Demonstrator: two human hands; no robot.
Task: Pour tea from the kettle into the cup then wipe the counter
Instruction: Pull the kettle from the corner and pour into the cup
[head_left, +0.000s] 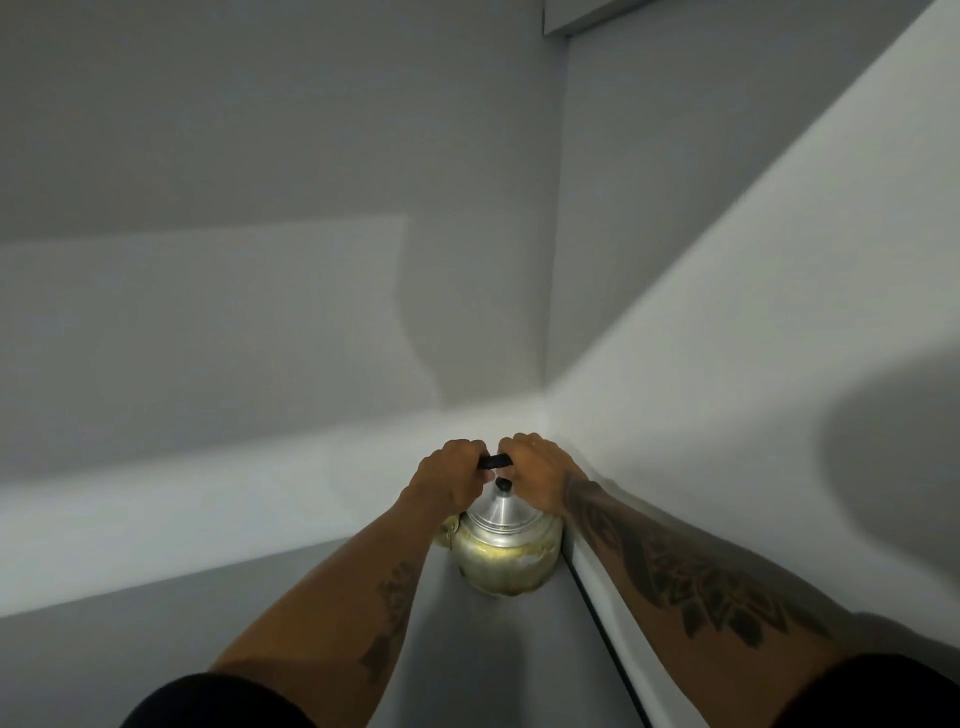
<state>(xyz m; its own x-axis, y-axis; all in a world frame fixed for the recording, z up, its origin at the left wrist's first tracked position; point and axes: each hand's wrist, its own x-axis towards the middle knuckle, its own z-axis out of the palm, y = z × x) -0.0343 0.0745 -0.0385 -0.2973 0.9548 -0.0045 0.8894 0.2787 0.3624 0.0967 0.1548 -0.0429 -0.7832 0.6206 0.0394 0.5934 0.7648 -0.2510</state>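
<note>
Grey table (218, 639), plain and matte, running into a corner between two pale walls (727, 322). On it, tight in that corner, a metal kettle (506, 558) standing upright: silvery lid with black knob, yellowed and stained lower body. Kettle's right side just beside the right-hand wall. Shadow falling on the table below the kettle.

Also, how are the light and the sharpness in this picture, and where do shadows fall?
Head view: dim overall, brightest in the wall corner behind the hands; a large soft shadow lies on the right wall; the kettle shows a mild sheen on its lid; wide-angle bending of lines and slight softness throughout.
</note>
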